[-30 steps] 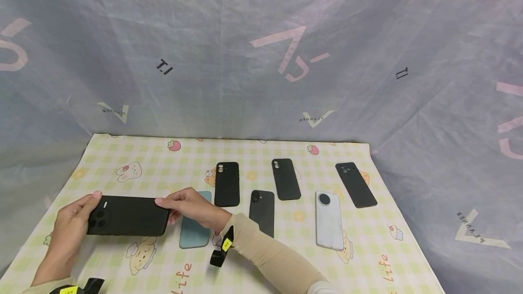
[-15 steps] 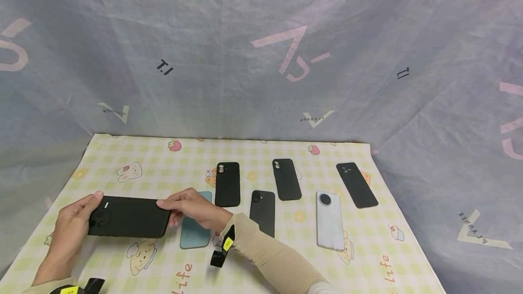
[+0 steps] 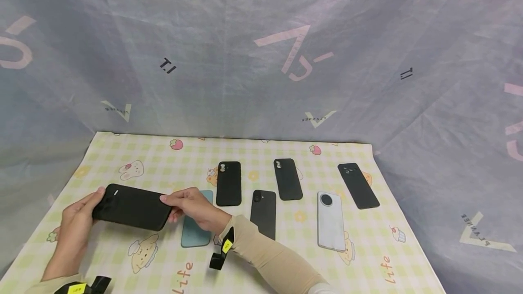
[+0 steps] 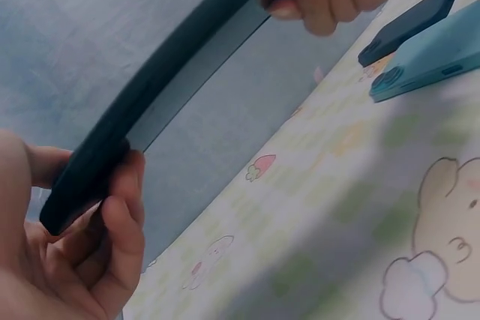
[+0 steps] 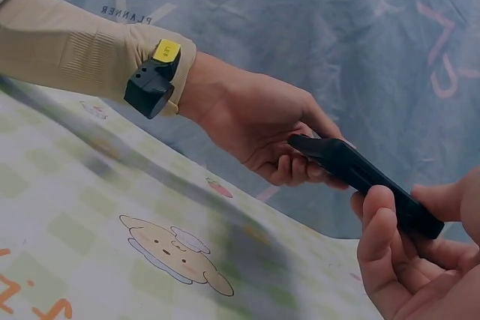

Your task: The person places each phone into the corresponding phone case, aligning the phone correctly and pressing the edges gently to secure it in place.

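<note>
A black phone (image 3: 132,208), with a pale flash strip near its left end, is held lengthwise above the cloth. My left hand (image 3: 77,226) grips its left end, thumb on the upper edge and fingers beneath. The right hand (image 3: 196,208) pinches the right end between thumb and fingers. From the left wrist view, the phone (image 4: 150,88) appears edge-on and tilted, with a smooth grey underside. The right wrist view shows both hands on the phone (image 5: 367,177). Whether it wears a case is unclear. A teal phone or case (image 3: 195,230) lies partly hidden behind my right hand.
On the checked tablecloth (image 3: 163,267) lie two black phone cases (image 3: 229,184) with light camera openings. A black phone (image 3: 263,212) sits partly behind my right forearm. Farther right are a white phone (image 3: 332,221) and a slim black slab (image 3: 359,186). A grey curtain (image 3: 220,58) hangs behind.
The held phone has tilted, its left end rising and its back turning darker, while my left hand shifted slightly up and right. My right hand still pinches the other end.
</note>
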A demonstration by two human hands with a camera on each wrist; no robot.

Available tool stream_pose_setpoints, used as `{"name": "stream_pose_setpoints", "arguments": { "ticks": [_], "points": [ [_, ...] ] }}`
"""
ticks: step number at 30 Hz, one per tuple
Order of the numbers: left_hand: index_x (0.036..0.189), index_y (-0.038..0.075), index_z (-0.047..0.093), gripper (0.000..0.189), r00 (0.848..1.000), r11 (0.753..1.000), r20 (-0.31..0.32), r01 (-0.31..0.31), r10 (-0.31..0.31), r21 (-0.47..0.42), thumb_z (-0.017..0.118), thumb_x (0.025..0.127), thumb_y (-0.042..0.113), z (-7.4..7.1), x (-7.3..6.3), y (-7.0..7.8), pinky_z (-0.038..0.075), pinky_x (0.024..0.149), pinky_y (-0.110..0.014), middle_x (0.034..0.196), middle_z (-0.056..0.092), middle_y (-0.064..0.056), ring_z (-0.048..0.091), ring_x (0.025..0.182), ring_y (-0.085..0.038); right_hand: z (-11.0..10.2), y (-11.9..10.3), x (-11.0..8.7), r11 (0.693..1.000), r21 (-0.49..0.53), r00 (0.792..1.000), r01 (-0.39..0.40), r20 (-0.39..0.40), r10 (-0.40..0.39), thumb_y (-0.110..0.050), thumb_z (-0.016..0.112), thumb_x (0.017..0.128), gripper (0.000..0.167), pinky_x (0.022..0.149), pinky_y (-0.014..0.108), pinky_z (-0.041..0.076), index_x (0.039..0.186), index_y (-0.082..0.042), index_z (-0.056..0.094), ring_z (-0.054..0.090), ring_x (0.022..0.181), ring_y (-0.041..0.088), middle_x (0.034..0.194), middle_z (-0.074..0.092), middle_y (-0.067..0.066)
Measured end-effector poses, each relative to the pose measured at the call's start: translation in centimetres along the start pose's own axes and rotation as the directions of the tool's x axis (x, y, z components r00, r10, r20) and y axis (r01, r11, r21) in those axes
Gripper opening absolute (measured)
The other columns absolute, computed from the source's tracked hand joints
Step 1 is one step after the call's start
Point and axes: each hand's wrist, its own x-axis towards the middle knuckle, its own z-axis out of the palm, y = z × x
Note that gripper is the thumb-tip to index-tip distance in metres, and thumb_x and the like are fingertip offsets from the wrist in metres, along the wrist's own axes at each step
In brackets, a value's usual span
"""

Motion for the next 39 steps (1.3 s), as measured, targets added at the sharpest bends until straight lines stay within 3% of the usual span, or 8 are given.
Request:
{"name": "stream_pose_setpoints", "arguments": {
  "ticks": [2, 4, 15, 18, 21, 23, 28, 39],
  "points": [
    [0.125, 0.037, 0.076, 0.02, 0.999, 0.991, 0.024, -0.026, 0.03, -0.133, 0.062, 0.11, 0.039, 0.1, -0.2, -0.1, 0.05, 0.09, -0.01, 0.119, 0.068, 0.026, 0.064, 0.098, 0.01, 0.0, 0.1, 0.0, 1.0, 0.021, 1.0, -0.001, -0.012, 0.001, -0.019, 0.071, 0.105, 0.026, 0.066, 0.022, 0.053, 0.11, 0.006, 0.078, 0.063, 0.058, 0.007, 0.062, 0.065, -0.002],
    [0.101, 0.038, 0.078, 0.018, 0.997, 0.963, 0.041, -0.047, 0.06, -0.264, 0.066, 0.109, 0.027, 0.4, -0.4, -0.2, 0.054, 0.066, -0.014, 0.1, 0.069, 0.024, 0.065, 0.078, 0.003, 0.0, 0.2, 0.0, 0.999, 0.041, 1.0, -0.001, -0.014, 0.001, -0.017, 0.071, 0.105, 0.025, 0.066, 0.022, 0.053, 0.108, 0.006, 0.078, 0.063, 0.058, 0.007, 0.063, 0.065, -0.002],
    [0.104, 0.01, 0.08, 0.023, 0.978, 0.763, 0.173, 0.022, 0.119, -0.646, 0.058, 0.111, 0.008, 1.8, -1.0, -0.9, 0.063, 0.075, -0.026, 0.091, 0.07, -0.003, 0.071, 0.08, -0.013, 0.4, 0.3, 0.1, 0.988, 0.151, 1.0, -0.024, -0.008, 0.025, -0.012, 0.071, 0.105, 0.014, 0.067, 0.02, 0.055, 0.095, -0.004, 0.075, 0.068, 0.062, 0.007, 0.069, 0.071, 0.003],
    [0.105, 0.019, 0.08, 0.023, 0.974, 0.847, 0.198, 0.015, 0.107, -0.531, 0.059, 0.112, 0.014, 2.3, -1.3, -1.2, 0.062, 0.078, -0.024, 0.095, 0.07, 0.001, 0.072, 0.084, -0.01, 0.4, 0.5, 0.0, 0.986, 0.163, 1.0, -0.02, -0.001, 0.021, -0.011, 0.07, 0.105, 0.013, 0.069, 0.02, 0.055, 0.096, -0.004, 0.075, 0.069, 0.063, 0.007, 0.07, 0.071, 0.003],
    [0.102, 0.026, 0.078, 0.019, 0.971, 0.958, 0.233, 0.012, 0.057, -0.286, 0.061, 0.112, 0.026, 3.1, -1.8, -1.1, 0.061, 0.077, -0.023, 0.094, 0.074, 0.006, 0.073, 0.084, -0.009, 0.4, 0.5, -0.1, 0.986, 0.169, 1.0, -0.002, -0.003, 0.003, -0.012, 0.07, 0.105, 0.013, 0.071, 0.02, 0.056, 0.099, -0.001, 0.075, 0.069, 0.064, 0.007, 0.072, 0.071, 0.003],
    [0.113, 0.02, 0.077, 0.022, 0.964, 0.994, 0.266, 0.014, 0.016, -0.107, 0.061, 0.112, 0.035, 3.6, -2.4, -0.8, 0.061, 0.077, -0.023, 0.093, 0.076, 0.007, 0.075, 0.084, -0.011, 0.5, 0.6, -0.1, 0.985, 0.169, 1.0, 0.015, -0.003, -0.015, -0.012, 0.069, 0.106, 0.014, 0.073, 0.02, 0.057, 0.1, 0.0, 0.075, 0.07, 0.065, 0.007, 0.073, 0.07, 0.002],
    [0.151, -0.011, 0.046, 0.063, 0.938, 0.998, 0.345, -0.047, 0.027, 0.05, 0.061, 0.112, 0.035, 4.8, -3.5, 0.0, 0.063, 0.08, -0.03, 0.103, 0.078, 0.015, 0.079, 0.088, -0.019, 0.5, 0.5, -0.1, 0.986, 0.161, 0.999, 0.045, 0.005, -0.046, -0.013, 0.069, 0.106, 0.015, 0.079, 0.021, 0.058, 0.103, 0.002, 0.074, 0.07, 0.068, 0.007, 0.074, 0.071, 0.001],
    [0.155, -0.019, 0.025, 0.065, 0.883, 0.98, 0.448, -0.06, 0.141, -0.189, 0.065, 0.107, 0.001, 4.8, -3.6, -0.5, 0.064, 0.083, -0.033, 0.115, 0.078, 0.006, 0.079, 0.096, -0.02, 0.5, 0.5, 0.0, 0.985, 0.166, 0.998, 0.057, 0.025, -0.062, -0.011, 0.067, 0.107, 0.014, 0.079, 0.02, 0.057, 0.106, 0.003, 0.072, 0.07, 0.07, 0.006, 0.078, 0.071, 0.0]
  ]
}}
